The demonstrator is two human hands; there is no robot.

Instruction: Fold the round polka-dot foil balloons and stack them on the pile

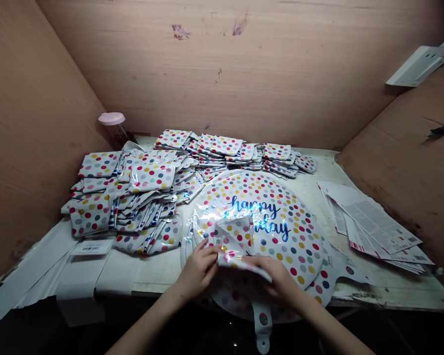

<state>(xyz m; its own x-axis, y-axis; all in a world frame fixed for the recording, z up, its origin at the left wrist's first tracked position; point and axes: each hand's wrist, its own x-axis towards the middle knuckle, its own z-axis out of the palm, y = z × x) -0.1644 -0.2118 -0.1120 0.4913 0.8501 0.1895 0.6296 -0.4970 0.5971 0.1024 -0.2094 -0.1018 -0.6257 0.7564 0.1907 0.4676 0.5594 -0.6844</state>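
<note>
Both of my hands grip a partly folded polka-dot foil balloon [235,241] at the front middle of the table. My left hand [200,266] closes on its left edge, and my right hand [277,276] is wrapped round the right end of the fold. Underneath lies a stack of flat, round foil balloons [296,212] with coloured dots and blue "happy birthday" lettering, partly covered by the folded one. One balloon tail [262,325] hangs over the table's front edge, and another points right. Folded balloons [151,177] are piled to the left, some in clear shine.
More folded balloons [225,145] are stacked along the back. Printed paper sheets [377,227] lie at right. White paper strips [37,268] and barcode labels [92,246] overhang the front left. A pink-lidded container [111,119] stands in the back left corner. Wooden panels [214,74] enclose the table.
</note>
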